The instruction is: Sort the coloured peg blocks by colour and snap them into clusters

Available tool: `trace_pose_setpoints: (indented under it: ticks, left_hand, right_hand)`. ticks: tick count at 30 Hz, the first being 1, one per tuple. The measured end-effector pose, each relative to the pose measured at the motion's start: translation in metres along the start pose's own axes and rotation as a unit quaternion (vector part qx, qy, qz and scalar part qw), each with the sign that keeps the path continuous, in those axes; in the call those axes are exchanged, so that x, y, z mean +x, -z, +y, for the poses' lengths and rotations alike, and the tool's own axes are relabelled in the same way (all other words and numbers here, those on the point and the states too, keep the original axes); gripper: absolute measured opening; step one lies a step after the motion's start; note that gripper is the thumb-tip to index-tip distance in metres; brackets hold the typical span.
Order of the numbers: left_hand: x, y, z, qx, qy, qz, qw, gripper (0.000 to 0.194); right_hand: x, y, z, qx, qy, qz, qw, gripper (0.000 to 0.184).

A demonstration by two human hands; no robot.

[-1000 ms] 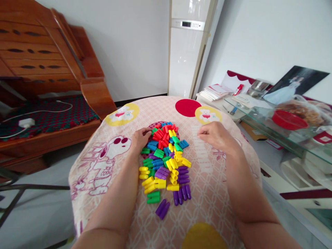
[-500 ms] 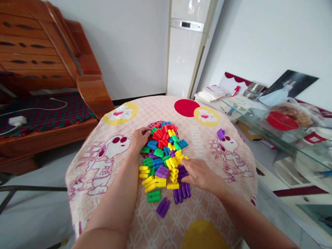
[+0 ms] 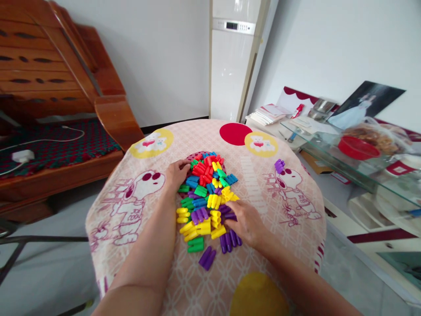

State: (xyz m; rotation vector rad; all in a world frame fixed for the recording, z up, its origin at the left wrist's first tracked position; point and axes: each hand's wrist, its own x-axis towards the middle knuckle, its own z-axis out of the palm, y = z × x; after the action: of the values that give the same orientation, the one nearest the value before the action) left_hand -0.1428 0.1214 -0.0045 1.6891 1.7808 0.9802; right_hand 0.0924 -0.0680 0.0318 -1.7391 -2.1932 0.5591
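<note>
A heap of plastic building blocks shaped like joined bullets lies on the cloth-covered table (image 3: pixel 210 285). Red blocks (image 3: pixel 204 171) sit at the far end, with green, blue, yellow and purple ones nearer me. My left hand (image 3: pixel 176 175) curves along the heap's far left edge, fingertips beside green and red pieces. On the right side, my right hand (image 3: pixel 246 219) has thumb and forefinger apart, with purple blocks (image 3: pixel 226 213) between them; its other fingers are partly hidden. Yellow blocks (image 3: pixel 214 201) lie just left of it. A purple block (image 3: pixel 207 258) and a green block (image 3: pixel 196 245) lie nearest me.
One purple block (image 3: pixel 279 166) lies apart at the table's right. A glass-topped cabinet (image 3: pixel 335 162) along the right wall carries papers, a red bowl (image 3: pixel 358 147) and a photo. A wooden bench (image 3: pixel 115 114) stands at the left, a tall white air conditioner (image 3: pixel 232 70) behind the table.
My right hand has shifted slightly left against the heap. Yellow and purple blocks beside it have moved and turned a little. The left hand stays nearly in place.
</note>
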Motion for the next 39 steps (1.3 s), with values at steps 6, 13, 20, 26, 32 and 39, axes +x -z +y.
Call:
trace_pose_setpoints:
  ticks: [6,13,20,26,32,39]
  left_hand:
    - [0.001,0.000,0.001,0.021,-0.009,0.008,1.000,0.034]
    - [0.001,-0.001,-0.001,0.000,-0.006,0.000,1.000,0.035]
    - [0.002,0.000,-0.002,0.009,0.002,0.006,1.000,0.036]
    - [0.003,0.000,-0.004,0.010,-0.001,-0.001,1.000,0.035]
    - [0.005,-0.002,-0.006,0.012,0.003,0.000,1.000,0.035]
    - [0.002,0.001,-0.002,0.013,0.003,0.005,1.000,0.035]
  right_hand:
    - [0.008,-0.014,0.024,0.073,0.013,0.157,0.985,0.036]
    - [0.012,-0.010,0.037,0.098,-0.005,0.215,0.972,0.039]
    - [0.009,-0.009,0.041,0.078,-0.007,0.272,0.959,0.034]
    - [0.014,0.015,0.074,0.081,-0.024,0.353,0.932,0.024]
    - [0.029,0.080,0.149,0.000,-0.184,0.472,0.862,0.033]
    - [0.052,0.102,0.192,-0.099,-0.291,0.420,0.854,0.022]
